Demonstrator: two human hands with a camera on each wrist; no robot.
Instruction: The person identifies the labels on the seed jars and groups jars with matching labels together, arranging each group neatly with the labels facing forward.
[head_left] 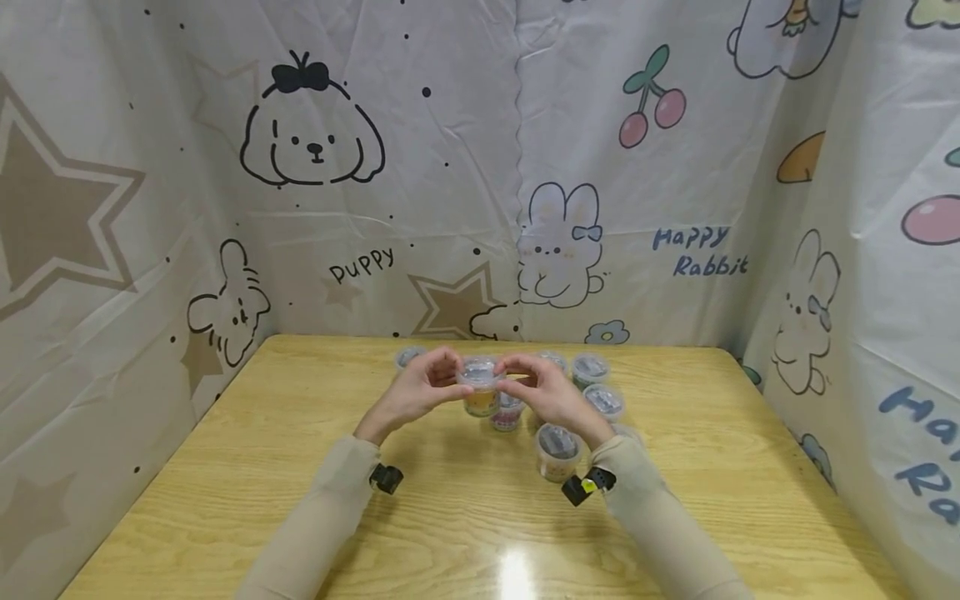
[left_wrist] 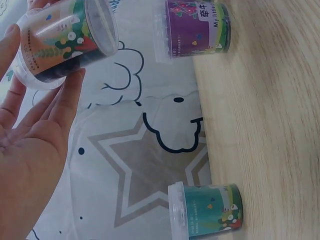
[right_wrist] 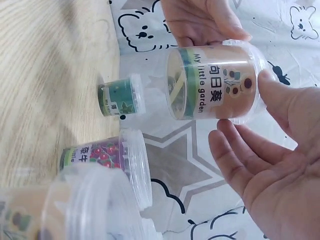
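Observation:
Both hands hold a clear plastic planting cup (head_left: pixel 482 402) raised off the table. It carries an orange sunflower label with "My little garden" (right_wrist: pixel 215 82) and has a clear lid. My left hand (head_left: pixel 420 387) grips its left side near the lid, thumb toward me. On the opposite side my right hand (head_left: pixel 551 392) pinches the lid's edge, as the right wrist view also shows. Just behind and below stands a purple-labelled cup (head_left: pixel 506 418), apart from the hands. Farther back on the left is a teal-labelled cup (left_wrist: pixel 212 212), partly hidden by the left hand in the head view.
An orange-labelled cup (head_left: pixel 558 454) stands near the right wrist. Several more lidded cups, including one at the back (head_left: pixel 590 368) and one beside the right forearm (head_left: pixel 603 402), cluster on the right. Patterned curtains (head_left: pixel 450 167) border the wooden table (head_left: pixel 300 467).

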